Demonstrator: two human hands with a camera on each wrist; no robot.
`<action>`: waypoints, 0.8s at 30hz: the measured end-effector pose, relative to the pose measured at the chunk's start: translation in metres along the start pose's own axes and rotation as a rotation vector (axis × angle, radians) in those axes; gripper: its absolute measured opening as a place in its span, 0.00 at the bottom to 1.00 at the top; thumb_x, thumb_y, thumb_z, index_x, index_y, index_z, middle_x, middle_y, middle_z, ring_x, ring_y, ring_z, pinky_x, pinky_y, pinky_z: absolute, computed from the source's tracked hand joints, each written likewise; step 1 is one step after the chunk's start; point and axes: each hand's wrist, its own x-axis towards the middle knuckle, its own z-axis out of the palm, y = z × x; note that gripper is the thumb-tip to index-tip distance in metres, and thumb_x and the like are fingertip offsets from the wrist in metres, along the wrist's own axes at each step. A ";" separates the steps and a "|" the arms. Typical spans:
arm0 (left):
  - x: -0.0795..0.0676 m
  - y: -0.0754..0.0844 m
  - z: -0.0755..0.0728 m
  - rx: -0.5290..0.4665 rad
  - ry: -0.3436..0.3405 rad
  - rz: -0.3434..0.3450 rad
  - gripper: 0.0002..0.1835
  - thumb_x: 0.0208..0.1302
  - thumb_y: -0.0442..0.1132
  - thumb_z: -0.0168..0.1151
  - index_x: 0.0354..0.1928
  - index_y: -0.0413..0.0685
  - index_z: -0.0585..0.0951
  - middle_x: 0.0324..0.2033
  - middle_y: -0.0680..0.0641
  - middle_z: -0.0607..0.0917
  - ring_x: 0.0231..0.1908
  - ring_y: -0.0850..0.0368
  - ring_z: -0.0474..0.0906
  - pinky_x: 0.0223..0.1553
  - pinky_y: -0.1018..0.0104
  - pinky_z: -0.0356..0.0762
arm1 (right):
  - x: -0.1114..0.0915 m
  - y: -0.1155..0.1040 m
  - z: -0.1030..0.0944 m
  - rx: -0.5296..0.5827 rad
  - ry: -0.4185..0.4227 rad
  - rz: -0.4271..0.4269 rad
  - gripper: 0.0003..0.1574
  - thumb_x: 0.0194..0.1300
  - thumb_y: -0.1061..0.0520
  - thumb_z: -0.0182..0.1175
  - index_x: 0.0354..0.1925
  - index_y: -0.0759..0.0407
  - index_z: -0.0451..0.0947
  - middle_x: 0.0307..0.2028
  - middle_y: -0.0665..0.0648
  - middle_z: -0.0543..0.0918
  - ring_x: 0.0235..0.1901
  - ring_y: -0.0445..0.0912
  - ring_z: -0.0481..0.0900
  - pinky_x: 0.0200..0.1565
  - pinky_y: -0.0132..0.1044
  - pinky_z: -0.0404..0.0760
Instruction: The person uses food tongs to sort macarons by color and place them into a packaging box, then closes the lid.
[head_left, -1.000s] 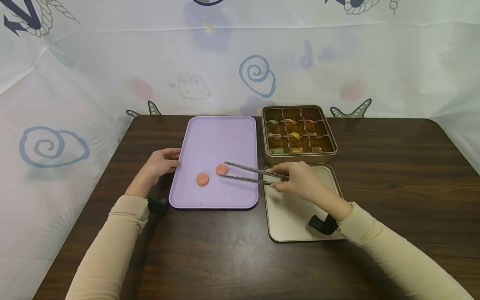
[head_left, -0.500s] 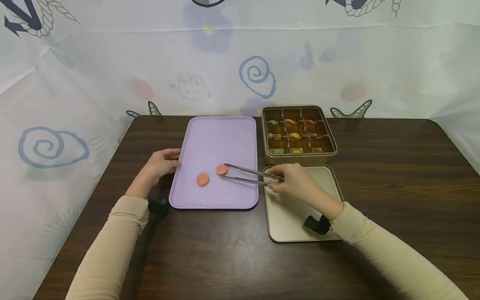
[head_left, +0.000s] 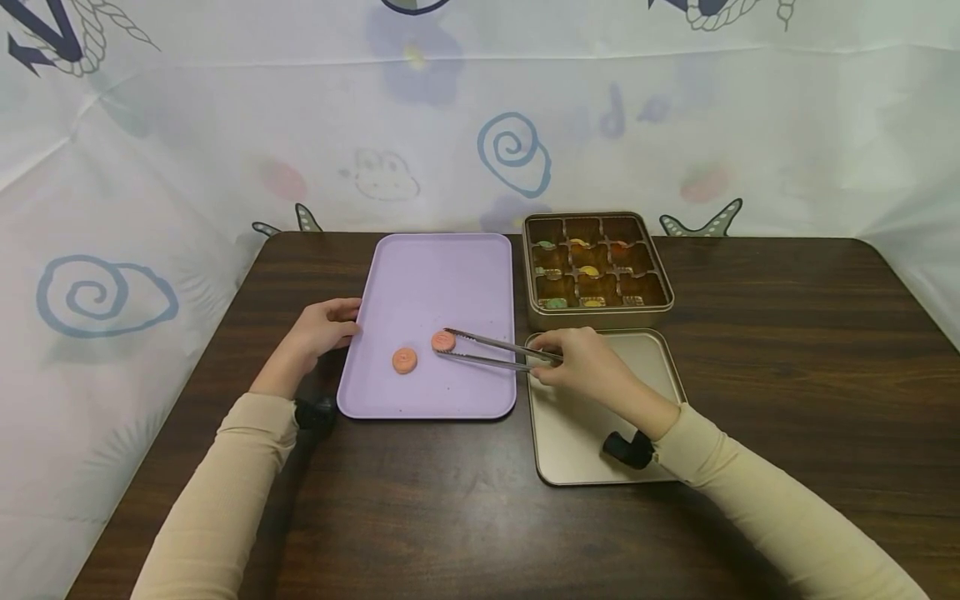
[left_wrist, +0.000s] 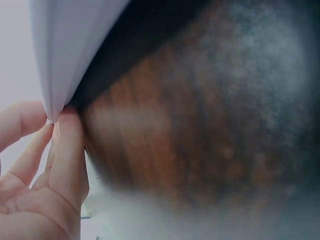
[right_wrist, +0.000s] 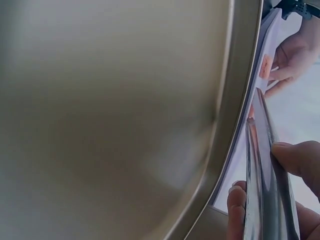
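My right hand [head_left: 588, 367] grips metal tongs [head_left: 491, 342] between thumb and fingers, reaching leftward over the lilac tray [head_left: 442, 275]. The tong tips stand either side of a round orange cookie [head_left: 443, 340] lying on that tray; whether they touch it I cannot tell. A second orange cookie [head_left: 404, 360] lies just left and nearer. At the tray's left edge, my left hand [head_left: 318, 333] pinches the rim, with thumb and fingertips on it in the left wrist view [left_wrist: 52, 165]. The right wrist view shows the tongs [right_wrist: 267, 175] between thumb and fingers.
Behind my right hand stands a gold tin [head_left: 600, 315] with a divided brown insert; small green, yellow and red pieces show in it. A flat gold lid [head_left: 600, 450] lies in front, under my right hand. Everything rests on a dark wooden table [head_left: 420, 517].
My right hand has shifted slightly left with the tongs, whose tips have come a little closer around the cookie. The left hand and the tray stay put.
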 end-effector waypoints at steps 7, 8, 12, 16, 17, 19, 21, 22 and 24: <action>0.000 -0.001 0.000 0.001 0.003 0.007 0.30 0.69 0.31 0.49 0.72 0.39 0.57 0.67 0.31 0.65 0.64 0.37 0.66 0.66 0.49 0.68 | -0.001 0.001 0.000 0.002 0.012 -0.009 0.19 0.52 0.57 0.67 0.44 0.59 0.84 0.32 0.57 0.88 0.23 0.39 0.71 0.26 0.28 0.70; 0.000 -0.001 0.000 0.000 0.002 0.007 0.30 0.69 0.31 0.49 0.72 0.39 0.57 0.67 0.31 0.64 0.64 0.37 0.66 0.66 0.49 0.68 | -0.002 0.001 0.000 0.005 0.013 -0.010 0.19 0.52 0.57 0.67 0.45 0.59 0.84 0.32 0.57 0.88 0.23 0.39 0.71 0.26 0.28 0.70; -0.001 0.000 0.000 -0.005 -0.003 0.010 0.30 0.69 0.31 0.49 0.72 0.38 0.57 0.67 0.31 0.64 0.64 0.37 0.66 0.66 0.48 0.67 | -0.003 0.002 0.000 0.018 0.015 -0.009 0.20 0.53 0.58 0.67 0.46 0.60 0.83 0.35 0.58 0.89 0.25 0.40 0.74 0.28 0.29 0.73; 0.000 -0.001 0.000 0.000 0.003 0.009 0.30 0.69 0.31 0.49 0.72 0.38 0.57 0.67 0.31 0.64 0.64 0.37 0.66 0.66 0.49 0.68 | -0.004 0.004 -0.004 0.015 0.030 -0.005 0.20 0.53 0.57 0.67 0.46 0.61 0.83 0.36 0.59 0.89 0.29 0.43 0.80 0.31 0.32 0.77; 0.000 -0.002 0.000 0.004 0.004 0.009 0.30 0.69 0.31 0.49 0.72 0.39 0.58 0.67 0.31 0.64 0.64 0.37 0.66 0.66 0.49 0.68 | -0.005 0.005 -0.005 0.016 0.040 -0.006 0.19 0.53 0.57 0.67 0.45 0.61 0.83 0.36 0.59 0.89 0.30 0.44 0.81 0.32 0.33 0.78; 0.000 -0.002 0.000 0.009 0.005 0.010 0.30 0.69 0.31 0.49 0.72 0.39 0.58 0.67 0.31 0.64 0.64 0.36 0.66 0.66 0.49 0.68 | -0.006 0.006 -0.009 0.015 0.062 -0.006 0.18 0.53 0.57 0.68 0.44 0.61 0.83 0.36 0.60 0.88 0.32 0.46 0.82 0.33 0.35 0.79; 0.000 -0.002 -0.001 0.012 0.005 0.008 0.30 0.68 0.31 0.49 0.72 0.39 0.58 0.67 0.31 0.64 0.64 0.36 0.66 0.66 0.48 0.68 | -0.007 0.008 -0.013 0.010 0.087 -0.008 0.18 0.53 0.57 0.67 0.43 0.61 0.84 0.36 0.59 0.88 0.33 0.48 0.83 0.34 0.38 0.80; 0.000 -0.002 -0.001 0.015 0.005 0.008 0.30 0.68 0.31 0.49 0.72 0.39 0.58 0.67 0.31 0.64 0.64 0.36 0.66 0.66 0.48 0.68 | -0.008 0.009 -0.015 0.005 0.100 -0.012 0.17 0.53 0.57 0.67 0.43 0.61 0.84 0.36 0.60 0.88 0.35 0.49 0.84 0.35 0.39 0.80; 0.000 -0.002 -0.001 0.014 0.002 0.006 0.30 0.68 0.30 0.48 0.72 0.39 0.58 0.67 0.31 0.64 0.64 0.36 0.67 0.66 0.48 0.68 | -0.010 0.011 -0.021 0.001 0.114 -0.005 0.17 0.54 0.57 0.67 0.44 0.61 0.84 0.38 0.60 0.88 0.37 0.50 0.84 0.37 0.41 0.81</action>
